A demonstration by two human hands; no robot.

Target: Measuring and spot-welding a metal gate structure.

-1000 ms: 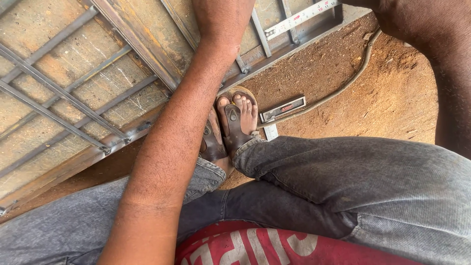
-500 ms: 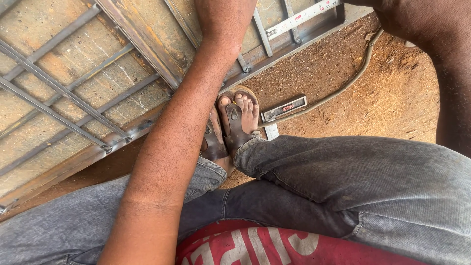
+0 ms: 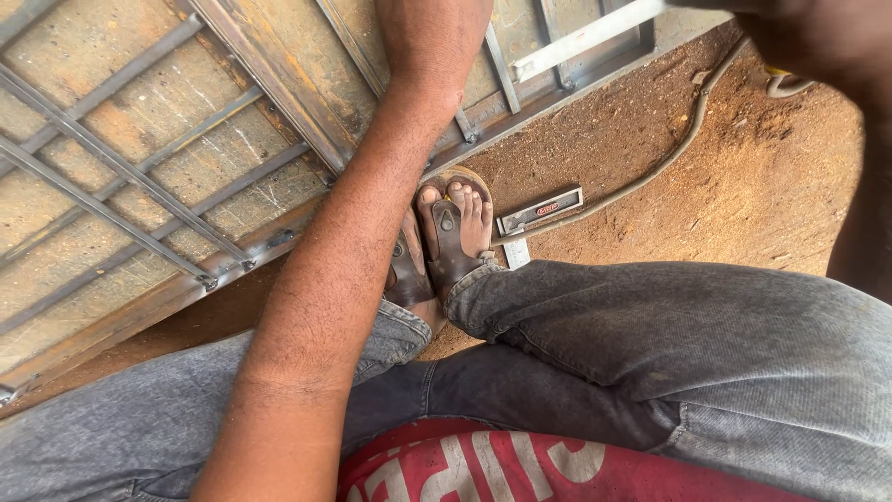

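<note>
Metal frame (image 3: 139, 177) beneath left hand's (image 3: 437, 37) grip.

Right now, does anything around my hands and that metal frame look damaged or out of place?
The rusty sheet-metal gate frame is scratched and rust-stained. A grey cable snakes across the red dirt beside a small flat metal tool lying loose by the sandalled foot. Nothing looks broken.

metal frame (image 3: 167, 177) | rusty sheet w/ welded bars | flat on dirt, under left hand (image 3: 432, 37)

Metal frame (image 3: 167, 186) left – flat tool (image 3: 539, 210) right of sandalled foot (image 3: 455, 228).
</note>
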